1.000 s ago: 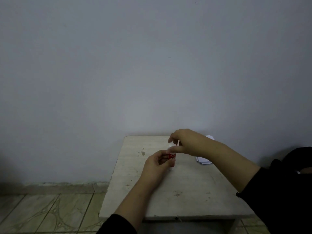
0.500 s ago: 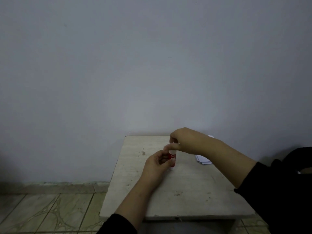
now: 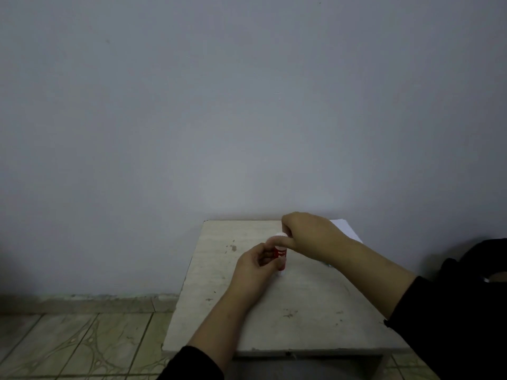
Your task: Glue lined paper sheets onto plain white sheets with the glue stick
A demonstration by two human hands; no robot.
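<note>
A small red glue stick (image 3: 281,255) stands upright over the middle of the pale table (image 3: 301,311). My left hand (image 3: 253,266) grips its red body from the left. My right hand (image 3: 310,233) comes from above and pinches the white cap (image 3: 280,236) at the top of the stick. A stack of white paper sheets (image 3: 346,230) lies at the table's far right corner, mostly hidden behind my right hand and forearm. Whether any sheet there is lined cannot be made out.
The table stands against a plain grey wall (image 3: 247,119). Patterned floor tiles (image 3: 68,346) lie to the left below the table edge. A dark object (image 3: 480,259) sits at the far right beside the table.
My right hand has sunk a little onto the top of the glue stick and its fingers have closed round the cap. The left hand keeps the stick in the same spot.
</note>
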